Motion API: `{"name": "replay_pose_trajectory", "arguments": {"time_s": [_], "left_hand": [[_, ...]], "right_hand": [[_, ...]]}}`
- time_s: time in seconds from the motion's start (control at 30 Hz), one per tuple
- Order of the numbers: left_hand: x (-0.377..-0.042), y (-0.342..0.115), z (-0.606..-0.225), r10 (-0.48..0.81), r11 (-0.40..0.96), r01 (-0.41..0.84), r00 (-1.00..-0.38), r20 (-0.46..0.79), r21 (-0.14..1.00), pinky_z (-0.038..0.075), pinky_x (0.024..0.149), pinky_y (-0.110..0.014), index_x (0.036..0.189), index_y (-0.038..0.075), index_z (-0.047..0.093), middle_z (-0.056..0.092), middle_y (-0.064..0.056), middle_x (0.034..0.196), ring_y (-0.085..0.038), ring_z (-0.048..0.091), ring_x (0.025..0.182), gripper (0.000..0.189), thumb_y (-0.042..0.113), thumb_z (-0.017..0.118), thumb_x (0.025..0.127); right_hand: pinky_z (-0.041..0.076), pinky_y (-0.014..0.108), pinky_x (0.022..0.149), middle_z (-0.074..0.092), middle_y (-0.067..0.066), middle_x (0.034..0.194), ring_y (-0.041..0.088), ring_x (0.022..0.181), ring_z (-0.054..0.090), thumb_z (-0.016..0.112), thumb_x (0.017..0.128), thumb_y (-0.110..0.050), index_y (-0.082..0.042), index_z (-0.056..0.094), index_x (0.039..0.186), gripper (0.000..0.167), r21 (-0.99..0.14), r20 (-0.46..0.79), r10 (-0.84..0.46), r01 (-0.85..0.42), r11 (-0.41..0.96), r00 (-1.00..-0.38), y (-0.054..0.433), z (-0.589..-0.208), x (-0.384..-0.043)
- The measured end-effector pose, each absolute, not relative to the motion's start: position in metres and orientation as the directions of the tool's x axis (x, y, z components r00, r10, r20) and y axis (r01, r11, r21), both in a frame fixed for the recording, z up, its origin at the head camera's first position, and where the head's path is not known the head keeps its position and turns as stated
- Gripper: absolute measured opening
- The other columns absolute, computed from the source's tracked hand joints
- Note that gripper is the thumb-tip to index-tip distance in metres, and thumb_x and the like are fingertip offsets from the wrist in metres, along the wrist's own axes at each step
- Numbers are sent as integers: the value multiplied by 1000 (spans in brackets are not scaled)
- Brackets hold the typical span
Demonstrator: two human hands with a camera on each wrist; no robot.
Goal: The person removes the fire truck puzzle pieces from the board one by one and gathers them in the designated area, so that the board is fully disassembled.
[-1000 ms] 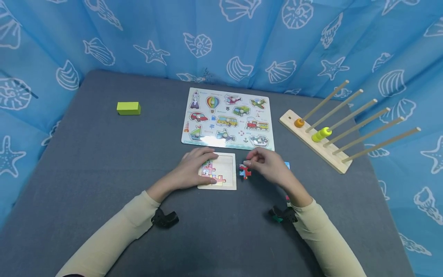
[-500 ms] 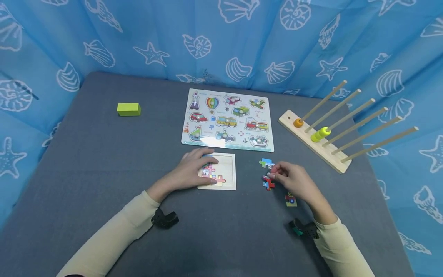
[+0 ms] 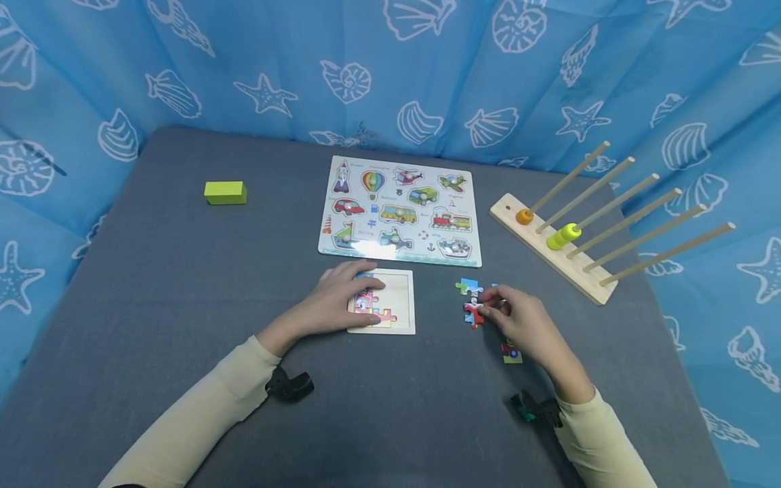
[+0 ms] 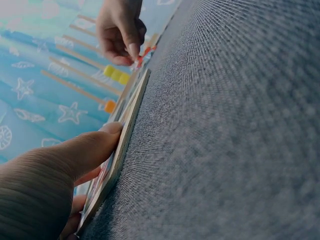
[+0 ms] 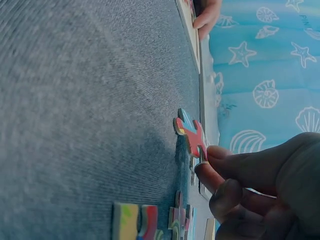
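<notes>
Right hand [image 3: 518, 317], pinching a red puzzle piece [image 5: 193, 142], has moved rightward; left hand [image 3: 326, 303] grips the wooden tray [image 3: 400, 298].

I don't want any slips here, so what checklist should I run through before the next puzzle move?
1. Red puzzle piece pinched in the right hand: ok.
2. Puzzle tray held by the left hand: ok.
3. Bare space on the tray's right side: ok.
4. Red puzzle piece over the tray: not ok, it is off to the right.
5. Its fit in that space: cannot tell.
</notes>
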State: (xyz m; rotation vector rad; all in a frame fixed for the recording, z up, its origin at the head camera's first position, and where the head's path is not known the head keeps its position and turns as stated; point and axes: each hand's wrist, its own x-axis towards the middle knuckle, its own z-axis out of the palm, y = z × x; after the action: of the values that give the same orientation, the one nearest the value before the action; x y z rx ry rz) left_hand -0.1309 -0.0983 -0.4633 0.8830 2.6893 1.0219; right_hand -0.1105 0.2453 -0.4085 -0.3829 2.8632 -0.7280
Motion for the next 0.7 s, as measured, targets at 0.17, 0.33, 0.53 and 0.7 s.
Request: {"name": "replay_pose_trajectory", "arguments": {"time_s": [0.17,0.33,0.53,0.7], "left_hand": [[-131,-99,-462,567,610,474,-821,68,635,27,104,-50,129,25,58,37,-3,149,-24,29,139,56,51,72,80],[-131,-98,-461,567,618,467,-822,53,633,26,105,-49,129,26,58,36,-2,150,-23,28,139,56,51,71,81],[-131,-98,-461,569,612,470,-820,59,636,26,105,-50,129,26,58,36,-2,150,-23,28,139,55,50,71,81],[-131,-98,-462,569,607,476,-820,70,636,26,104,-51,128,25,59,37,-4,149,-25,29,138,55,50,72,81]], "right_hand": [[38,25,52,61,3,83,11,59,45,70,87,-9,-6,67,103,17,-467,-67,-332,-265,844,-941,245,-410,-110],[38,26,56,63,5,92,11,65,44,71,85,-5,-5,67,105,20,-454,-35,-373,-318,832,-927,246,-411,-108],[41,27,58,62,6,95,12,68,48,74,84,-11,-5,68,106,24,-415,-25,-396,-351,839,-918,245,-410,-107],[46,33,65,61,7,97,14,77,54,75,83,-14,-5,66,105,25,-390,-69,-420,-363,846,-905,243,-410,-106]]}}
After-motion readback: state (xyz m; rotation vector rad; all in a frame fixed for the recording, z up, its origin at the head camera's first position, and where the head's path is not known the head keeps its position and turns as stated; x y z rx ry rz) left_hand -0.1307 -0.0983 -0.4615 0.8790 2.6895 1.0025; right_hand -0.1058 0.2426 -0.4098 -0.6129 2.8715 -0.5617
